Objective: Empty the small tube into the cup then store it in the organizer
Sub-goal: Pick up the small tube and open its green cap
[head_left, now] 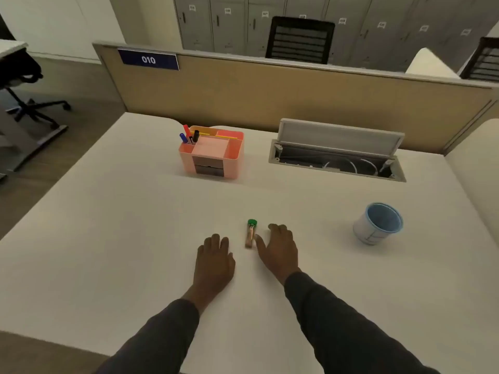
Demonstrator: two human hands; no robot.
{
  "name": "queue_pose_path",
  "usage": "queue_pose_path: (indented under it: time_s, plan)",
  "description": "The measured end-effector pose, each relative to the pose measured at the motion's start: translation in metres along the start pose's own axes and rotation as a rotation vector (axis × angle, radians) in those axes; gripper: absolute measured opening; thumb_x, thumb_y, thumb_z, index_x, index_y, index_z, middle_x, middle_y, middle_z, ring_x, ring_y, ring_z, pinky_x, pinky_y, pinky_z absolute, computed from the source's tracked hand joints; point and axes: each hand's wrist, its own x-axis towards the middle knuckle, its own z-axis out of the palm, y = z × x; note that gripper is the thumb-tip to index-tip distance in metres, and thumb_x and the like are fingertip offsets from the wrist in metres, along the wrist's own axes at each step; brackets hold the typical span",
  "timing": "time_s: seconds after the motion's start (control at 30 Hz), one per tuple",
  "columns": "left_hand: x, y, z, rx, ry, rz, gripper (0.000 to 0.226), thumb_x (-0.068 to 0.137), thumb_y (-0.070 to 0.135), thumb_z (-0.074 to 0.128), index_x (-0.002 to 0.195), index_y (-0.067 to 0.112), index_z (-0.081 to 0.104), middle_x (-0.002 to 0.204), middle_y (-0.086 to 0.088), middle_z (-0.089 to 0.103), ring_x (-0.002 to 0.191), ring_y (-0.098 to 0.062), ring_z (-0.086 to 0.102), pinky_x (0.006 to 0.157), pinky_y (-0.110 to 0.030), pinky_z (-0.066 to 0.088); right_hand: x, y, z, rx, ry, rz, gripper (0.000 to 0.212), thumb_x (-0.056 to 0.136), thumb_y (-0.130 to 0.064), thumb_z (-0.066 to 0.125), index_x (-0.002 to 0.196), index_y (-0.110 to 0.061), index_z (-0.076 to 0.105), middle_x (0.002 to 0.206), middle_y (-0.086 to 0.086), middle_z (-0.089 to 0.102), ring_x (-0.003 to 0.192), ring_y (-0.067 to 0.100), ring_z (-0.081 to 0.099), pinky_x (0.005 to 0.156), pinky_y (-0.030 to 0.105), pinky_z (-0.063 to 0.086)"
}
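Left hand (214, 261) – flat, spread | right hand (279, 251) – spread beside tube (251, 234)

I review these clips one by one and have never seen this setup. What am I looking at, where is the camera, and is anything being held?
There is no machine: a person works with bare hands, filmed by one camera worn on the head, looking down. The left hand and right hand lie open on the white table, holding nothing. Between them lies a small clear tube with a green cap, close to the right thumb. A blue-lined white cup stands to the right; a pink plastic organizer with pens sits farther back.
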Motion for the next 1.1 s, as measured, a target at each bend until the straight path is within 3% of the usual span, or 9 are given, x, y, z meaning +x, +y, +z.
queue_pose_path:
  time_s: [0.1, 0.2, 0.4, 0.5, 0.67, 0.8, 0.97, 1.1]
  plan:
    - [0.0, 0.005, -0.002, -0.014, 0.017, 0.016, 0.029, 0.086, 0.026, 0.055, 0.11, 0.01, 0.06, 0.105, -0.009, 0.059, 0.089, -0.027, 0.056, 0.073, -0.038, 0.05, 0.008, -0.02, 0.005, 0.043, -0.002, 0.089, 0.066, 0.091, -0.064, 0.052, 0.129, -0.01, 0.053, 0.123, 0.008, 0.057, 0.112, 0.025, 0.055, 0.087, 0.035, 0.049]
    - [-0.004, 0.011, -0.001, -0.066, -0.005, 0.008, 0.026, 0.089, 0.027, 0.053, 0.11, 0.012, 0.06, 0.104, -0.006, 0.06, 0.088, -0.024, 0.055, 0.073, -0.034, 0.05, 0.011, -0.033, 0.008, 0.049, -0.045, 0.136, 0.074, 0.085, -0.071, 0.055, 0.125, -0.009, 0.052, 0.119, 0.01, 0.056, 0.108, 0.027, 0.057, 0.084, 0.037, 0.05]
    - [-0.004, 0.022, 0.003, -0.275, -0.042, -0.057, 0.019, 0.089, 0.028, 0.054, 0.103, 0.017, 0.057, 0.098, -0.003, 0.062, 0.081, -0.019, 0.056, 0.073, -0.032, 0.05, 0.018, -0.031, 0.012, 0.013, -0.073, 0.118, 0.045, 0.096, -0.041, 0.057, 0.125, -0.007, 0.052, 0.122, 0.013, 0.059, 0.109, 0.029, 0.061, 0.087, 0.035, 0.05]
    - [0.003, 0.027, 0.002, -0.363, -0.064, -0.136, 0.02, 0.089, 0.029, 0.058, 0.104, 0.016, 0.059, 0.099, -0.002, 0.064, 0.084, -0.02, 0.06, 0.075, -0.035, 0.051, 0.018, -0.021, 0.004, 0.007, -0.099, 0.131, 0.04, 0.096, -0.041, 0.056, 0.119, -0.008, 0.057, 0.114, 0.011, 0.063, 0.102, 0.028, 0.063, 0.085, 0.037, 0.054]
    - [0.031, 0.044, -0.011, -0.61, -0.193, -0.363, 0.028, 0.092, 0.034, 0.058, 0.112, 0.015, 0.064, 0.108, -0.005, 0.065, 0.097, -0.022, 0.062, 0.085, -0.033, 0.05, 0.011, 0.008, -0.017, 0.263, -0.146, 0.245, 0.031, 0.091, -0.041, 0.066, 0.107, -0.015, 0.059, 0.1, 0.005, 0.069, 0.082, 0.02, 0.061, 0.069, 0.03, 0.045]
    - [0.051, 0.077, -0.031, -0.997, -0.291, -0.447, 0.037, 0.095, 0.039, 0.055, 0.125, 0.019, 0.061, 0.113, -0.001, 0.068, 0.1, -0.02, 0.065, 0.088, -0.036, 0.053, -0.005, 0.032, -0.044, 0.613, -0.171, 0.306, 0.032, 0.089, -0.038, 0.072, 0.108, -0.016, 0.059, 0.095, 0.005, 0.073, 0.075, 0.019, 0.072, 0.065, 0.032, 0.058]
    - [0.067, 0.125, -0.06, -1.296, -0.39, -0.291, 0.031, 0.099, 0.028, 0.053, 0.124, 0.018, 0.066, 0.115, -0.003, 0.072, 0.102, -0.022, 0.069, 0.089, -0.039, 0.056, -0.027, 0.052, -0.09, 0.847, -0.197, 0.287, 0.03, 0.092, -0.04, 0.071, 0.108, -0.017, 0.06, 0.089, 0.003, 0.078, 0.07, 0.014, 0.074, 0.057, 0.021, 0.055]
    - [0.074, 0.159, -0.076, -1.378, -0.409, -0.162, 0.025, 0.098, 0.019, 0.054, 0.111, 0.015, 0.075, 0.105, -0.01, 0.076, 0.088, -0.012, 0.072, 0.077, -0.024, 0.059, -0.038, 0.067, -0.119, 0.872, -0.166, 0.273, 0.03, 0.093, -0.042, 0.069, 0.109, -0.019, 0.058, 0.089, 0.004, 0.078, 0.071, 0.014, 0.074, 0.06, 0.022, 0.056]
